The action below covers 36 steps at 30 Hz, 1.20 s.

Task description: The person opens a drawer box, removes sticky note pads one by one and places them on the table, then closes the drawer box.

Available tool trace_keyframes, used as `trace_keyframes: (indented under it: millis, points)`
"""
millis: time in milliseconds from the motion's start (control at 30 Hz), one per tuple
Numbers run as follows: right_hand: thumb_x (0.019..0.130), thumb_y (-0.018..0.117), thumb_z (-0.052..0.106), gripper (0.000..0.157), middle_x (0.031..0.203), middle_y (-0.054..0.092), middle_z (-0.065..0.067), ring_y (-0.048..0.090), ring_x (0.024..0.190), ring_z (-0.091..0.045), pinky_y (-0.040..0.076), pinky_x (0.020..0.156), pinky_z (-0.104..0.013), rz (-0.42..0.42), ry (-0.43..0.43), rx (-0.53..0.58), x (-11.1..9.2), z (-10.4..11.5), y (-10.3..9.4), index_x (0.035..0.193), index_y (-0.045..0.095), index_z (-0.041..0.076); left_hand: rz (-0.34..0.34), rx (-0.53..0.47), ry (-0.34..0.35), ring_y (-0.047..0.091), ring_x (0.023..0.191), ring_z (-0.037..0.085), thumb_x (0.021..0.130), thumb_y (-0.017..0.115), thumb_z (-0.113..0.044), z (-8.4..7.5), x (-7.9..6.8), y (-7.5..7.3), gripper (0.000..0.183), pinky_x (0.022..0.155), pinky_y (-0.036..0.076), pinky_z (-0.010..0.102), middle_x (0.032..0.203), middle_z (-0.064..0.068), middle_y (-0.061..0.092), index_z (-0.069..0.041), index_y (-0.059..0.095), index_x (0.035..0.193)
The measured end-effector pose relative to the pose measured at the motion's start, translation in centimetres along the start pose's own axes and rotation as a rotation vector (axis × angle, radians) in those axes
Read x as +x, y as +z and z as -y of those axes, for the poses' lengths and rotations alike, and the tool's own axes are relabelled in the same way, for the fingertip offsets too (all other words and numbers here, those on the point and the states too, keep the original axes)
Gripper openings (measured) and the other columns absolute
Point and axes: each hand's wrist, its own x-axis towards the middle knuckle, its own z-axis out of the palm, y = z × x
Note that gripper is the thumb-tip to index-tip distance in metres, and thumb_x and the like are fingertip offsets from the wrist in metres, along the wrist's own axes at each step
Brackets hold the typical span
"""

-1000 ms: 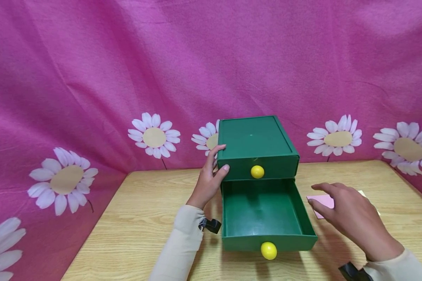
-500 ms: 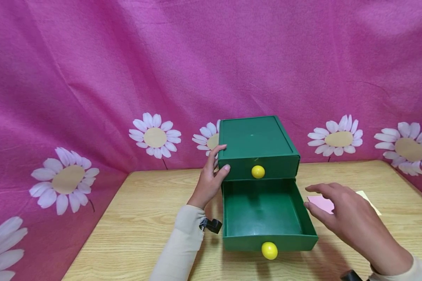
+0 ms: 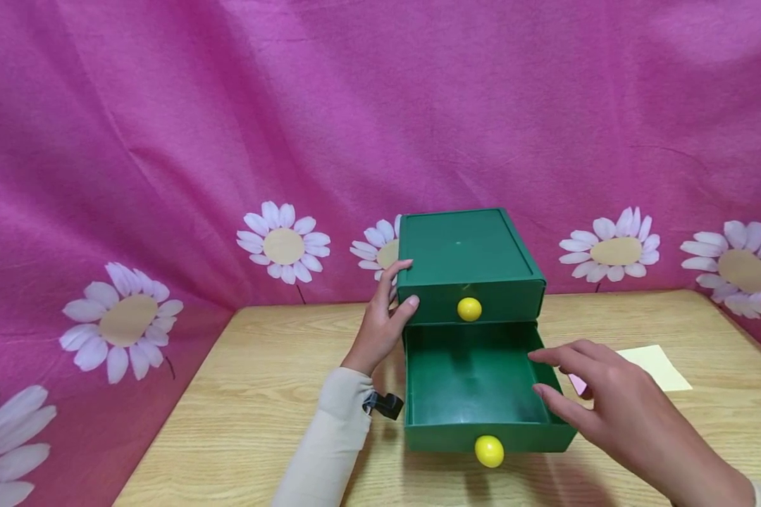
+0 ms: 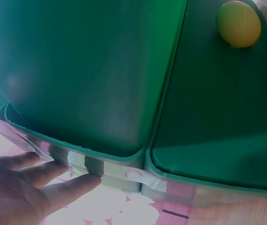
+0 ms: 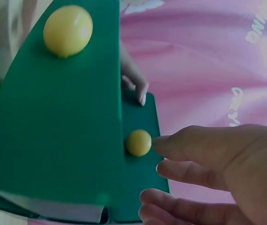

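A green two-drawer cabinet (image 3: 466, 246) stands on the table, its lower drawer (image 3: 469, 380) pulled out toward me. That drawer shows a bare floor, and a round yellow knob (image 3: 489, 451) sits on its front. The upper drawer is pushed in and has a matching yellow knob (image 3: 469, 309). My left hand (image 3: 380, 320) grips the cabinet's left front corner, thumb on the front and fingers along the side (image 4: 72, 187). Over the open drawer's right edge hovers my right hand (image 3: 609, 394), thumb and fingers spread apart with nothing between them.
A yellow paper square (image 3: 659, 366) lies on the wooden table (image 3: 279, 394) right of the cabinet. Beside it, a pink paper (image 3: 577, 384) is mostly covered by my right hand. A magenta cloth (image 3: 380, 105) with daisies hangs behind.
My right hand has moved left, from above the papers to over the drawer's right side, uncovering more of the yellow paper. The left hand keeps its hold on the cabinet.
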Motion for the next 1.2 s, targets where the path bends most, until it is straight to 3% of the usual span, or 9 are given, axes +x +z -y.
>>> trace_keyframes:
  millis: [167, 300, 567, 700, 767, 833, 1000, 1200]
  points:
    - [0.070, 0.086, 0.020, 0.042, 0.096, 0.060, 0.013, 0.050, 0.075, -0.004, 0.046, 0.053, -0.019, 0.007, -0.030, 0.021, -0.4, 0.9, 0.1, 0.108, 0.070, 0.025, 0.002, -0.005, -0.001, 0.038, 0.137, 0.026, 0.098, 0.049, -0.018, 0.0, 0.1, 0.0, 0.053, 0.101, 0.040, 0.053, 0.152, 0.011, 0.033, -0.018, 0.030, 0.147]
    - [0.066, 0.088, 0.018, 0.044, 0.091, 0.058, 0.017, 0.050, 0.078, -0.002, 0.044, 0.054, -0.017, -0.011, -0.112, 0.018, -0.6, 1.4, 0.2, 0.105, 0.070, 0.027, 0.001, -0.001, -0.002, 0.037, 0.137, 0.026, 0.097, 0.049, -0.018, 0.1, 0.1, 0.1, 0.053, 0.102, 0.039, 0.053, 0.152, 0.011, 0.033, -0.018, 0.030, 0.147]
    - [0.068, 0.086, 0.019, 0.043, 0.083, 0.052, 0.024, 0.047, 0.071, 0.006, 0.040, 0.057, -0.009, 0.029, -0.177, 0.047, -0.9, 2.1, 0.4, 0.105, 0.067, 0.030, 0.001, 0.011, 0.003, 0.038, 0.137, 0.026, 0.097, 0.049, -0.018, 0.0, 0.1, 0.1, 0.053, 0.102, 0.039, 0.053, 0.152, 0.011, 0.033, -0.017, 0.030, 0.147]
    - [0.076, 0.082, 0.028, 0.036, 0.082, 0.051, 0.024, 0.047, 0.072, 0.005, 0.045, 0.058, -0.014, 0.167, -0.117, 0.072, -0.9, 2.3, 0.4, 0.108, 0.067, 0.028, -0.008, 0.002, 0.000, 0.039, 0.136, 0.027, 0.097, 0.049, -0.018, 0.2, 0.2, 0.2, 0.053, 0.101, 0.040, 0.054, 0.151, 0.011, 0.035, -0.018, 0.031, 0.147]
    - [0.080, 0.078, 0.034, 0.034, 0.084, 0.052, 0.023, 0.048, 0.073, 0.005, 0.049, 0.059, -0.017, 0.243, -0.094, 0.088, -0.8, 2.3, 0.4, 0.111, 0.067, 0.026, -0.014, -0.007, 0.002, 0.039, 0.136, 0.025, 0.097, 0.049, -0.020, 1.1, 0.4, 0.3, 0.053, 0.101, 0.040, 0.054, 0.151, 0.009, 0.035, -0.023, 0.031, 0.147]
    - [0.082, 0.075, 0.036, 0.034, 0.085, 0.054, 0.023, 0.049, 0.073, 0.006, 0.050, 0.060, -0.018, 0.284, -0.109, 0.114, -0.9, 2.3, 0.5, 0.113, 0.067, 0.024, -0.022, -0.003, 0.006, 0.039, 0.136, 0.022, 0.097, 0.050, -0.024, 2.1, 0.5, 0.4, 0.053, 0.100, 0.040, 0.054, 0.151, 0.004, 0.035, -0.031, 0.032, 0.146]
    - [0.085, 0.072, 0.038, 0.035, 0.088, 0.059, 0.022, 0.051, 0.071, 0.007, 0.051, 0.059, -0.018, 0.378, -0.151, 0.201, -1.0, 2.3, 1.0, 0.116, 0.066, 0.022, -0.017, 0.002, 0.002, 0.038, 0.137, 0.019, 0.097, 0.050, -0.029, 2.8, 0.5, 0.2, 0.053, 0.101, 0.040, 0.054, 0.151, -0.001, 0.034, -0.036, 0.031, 0.146]
    - [0.089, 0.064, 0.047, 0.038, 0.096, 0.065, 0.017, 0.052, 0.071, 0.006, 0.051, 0.060, -0.019, 0.580, -0.112, 0.297, -1.0, 2.3, 1.3, 0.120, 0.062, 0.025, -0.026, 0.008, 0.012, 0.038, 0.136, 0.017, 0.096, 0.051, -0.031, 3.9, 0.7, 0.2, 0.053, 0.101, 0.040, 0.053, 0.151, -0.005, 0.034, -0.041, 0.031, 0.144]
